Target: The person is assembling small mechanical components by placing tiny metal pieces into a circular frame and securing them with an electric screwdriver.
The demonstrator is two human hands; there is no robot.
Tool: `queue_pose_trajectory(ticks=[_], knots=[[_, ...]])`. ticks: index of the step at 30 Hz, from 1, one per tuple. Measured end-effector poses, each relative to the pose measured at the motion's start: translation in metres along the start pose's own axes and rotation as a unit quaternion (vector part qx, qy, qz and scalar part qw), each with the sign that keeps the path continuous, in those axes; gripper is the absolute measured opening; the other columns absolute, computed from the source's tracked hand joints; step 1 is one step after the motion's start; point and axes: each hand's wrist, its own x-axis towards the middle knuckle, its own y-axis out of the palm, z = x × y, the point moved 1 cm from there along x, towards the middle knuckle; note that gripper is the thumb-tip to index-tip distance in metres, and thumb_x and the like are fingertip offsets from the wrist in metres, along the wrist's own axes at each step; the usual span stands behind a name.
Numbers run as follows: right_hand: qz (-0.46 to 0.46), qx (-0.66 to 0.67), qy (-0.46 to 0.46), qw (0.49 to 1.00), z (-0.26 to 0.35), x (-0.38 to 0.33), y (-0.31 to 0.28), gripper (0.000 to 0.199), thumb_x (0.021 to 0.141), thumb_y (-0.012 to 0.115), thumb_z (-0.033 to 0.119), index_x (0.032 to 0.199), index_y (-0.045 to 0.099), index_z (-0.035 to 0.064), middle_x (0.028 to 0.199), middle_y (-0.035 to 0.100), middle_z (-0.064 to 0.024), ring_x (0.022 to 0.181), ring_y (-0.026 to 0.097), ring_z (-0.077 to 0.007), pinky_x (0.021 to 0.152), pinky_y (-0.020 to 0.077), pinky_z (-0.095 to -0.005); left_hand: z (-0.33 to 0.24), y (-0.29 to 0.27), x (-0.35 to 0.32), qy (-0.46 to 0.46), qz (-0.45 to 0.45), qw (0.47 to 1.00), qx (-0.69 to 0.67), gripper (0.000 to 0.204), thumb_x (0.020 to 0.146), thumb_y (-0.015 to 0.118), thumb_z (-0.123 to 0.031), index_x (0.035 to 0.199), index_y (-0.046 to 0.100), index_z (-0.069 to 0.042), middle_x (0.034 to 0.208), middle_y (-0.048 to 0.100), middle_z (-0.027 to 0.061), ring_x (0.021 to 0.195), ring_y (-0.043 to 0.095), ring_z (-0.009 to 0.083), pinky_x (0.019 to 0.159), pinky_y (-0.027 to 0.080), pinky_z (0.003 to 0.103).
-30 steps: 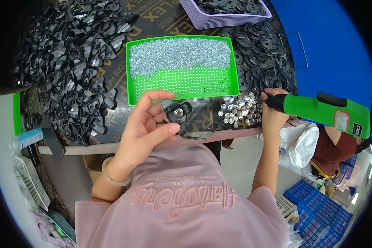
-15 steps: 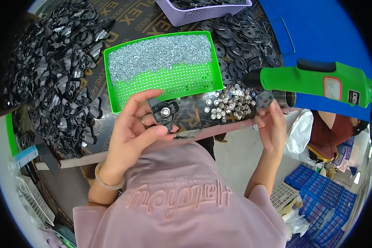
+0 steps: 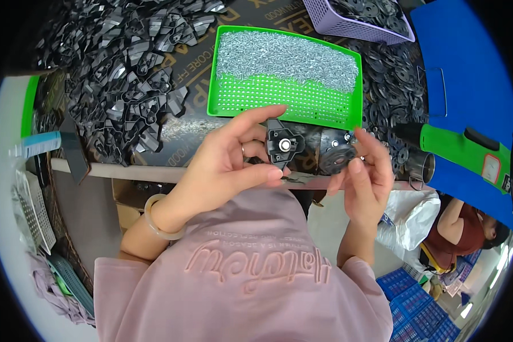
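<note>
My left hand [image 3: 225,165] holds a black angular plastic housing [image 3: 275,157] by its edges, between thumb and fingers. A round silver metal piece [image 3: 285,145] sits in the middle of the housing, open side up. Just to the right, my right hand [image 3: 370,182] pinches a black round plastic disc [image 3: 335,162] with a hole in it. The disc is tilted and stands apart from the housing. Behind the right hand, the small silver metal pieces [image 3: 336,138] on the table are mostly hidden.
A green perforated tray [image 3: 213,85] holds many small screws [image 3: 285,60]. Black housings [image 3: 137,68] are heaped at left, black discs [image 3: 390,85] at right below a purple basket [image 3: 353,27]. A green electric screwdriver [image 3: 456,149] is at right, beyond a metal ring-like cup [image 3: 424,168]. Another person [image 3: 467,228] sits at lower right.
The right hand has brought the disc from over the silver pieces to close beside the housing. The whole view has shifted, so the table's things appear farther right. The left hand keeps its hold.
</note>
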Motion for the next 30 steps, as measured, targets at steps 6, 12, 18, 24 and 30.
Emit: queue_pose_trajectory(ticks=[6, 12, 18, 24, 30], knots=[[0.01, 0.063, -0.004, 0.998, -0.005, -0.003, -0.001, 0.034, 0.098, 0.056, 0.006, 0.127, 0.052, -0.0119, 0.108, 0.062, -0.0186, 0.067, 0.07, -0.0233, 0.058, 0.0597, -0.0307, -0.004, -0.003, -0.007, 0.005, -0.023, 1.0, 0.007, 0.077, 0.084, 0.065, 0.014, 0.151, 0.033, -0.001, 0.113, 0.059, 0.0106, 0.098, 0.067, 0.0196, 0.078, 0.061, 0.03], [-0.039, -0.022, -0.026, 0.999, -0.008, -0.01, -0.001, 0.024, 0.091, 0.069, 0.005, 0.109, 0.06, -0.0067, 0.104, 0.064, -0.0141, 0.068, 0.068, -0.0158, 0.057, 0.0565, -0.024, -0.005, -0.001, -0.008, 0.005, -0.026, 1.0, 0.017, 0.08, 0.082, 0.065, 0.015, 0.152, 0.031, -0.001, 0.116, 0.063, 0.0139, 0.096, 0.069, 0.0213, 0.076, 0.061, 0.03], [-0.075, -0.11, -0.048, 0.99, 0.004, -0.015, 0.008, 0.032, 0.089, 0.073, 0.009, 0.115, 0.065, -0.007, 0.098, 0.066, -0.0124, 0.08, 0.067, -0.0163, 0.061, 0.0528, -0.025, -0.005, -0.001, -0.007, -0.009, -0.014, 0.999, 0.03, 0.077, 0.08, 0.066, 0.016, 0.149, 0.035, 0.001, 0.112, 0.065, 0.0151, 0.095, 0.069, 0.0214, 0.08, 0.061, 0.032], [0.115, -0.247, -0.258, 0.927, 0.011, 0.006, 0.003, 0.024, 0.075, 0.08, 0.009, 0.097, 0.077, 0.0001, 0.102, 0.069, -0.017, 0.088, 0.067, -0.0264, 0.072, 0.0527, -0.0335, -0.002, -0.005, -0.002, -0.046, 0.053, 0.997, 0.038, 0.071, 0.079, 0.065, 0.018, 0.145, 0.042, 0.004, 0.118, 0.062, 0.0143, 0.099, 0.066, 0.0175, 0.077, 0.06, 0.029], [0.186, -0.406, -0.315, 0.838, 0.013, 0.005, 0.026, 0.027, 0.067, 0.078, 0.003, 0.093, 0.08, 0.0073, 0.109, 0.069, -0.0127, 0.101, 0.069, -0.0305, 0.097, 0.052, -0.0487, -0.002, -0.007, -0.006, -0.042, 0.105, 0.991, 0.071, 0.074, 0.078, 0.066, 0.018, 0.146, 0.044, 0.003, 0.113, 0.06, 0.0098, 0.092, 0.066, 0.0128, 0.071, 0.055, 0.022]])
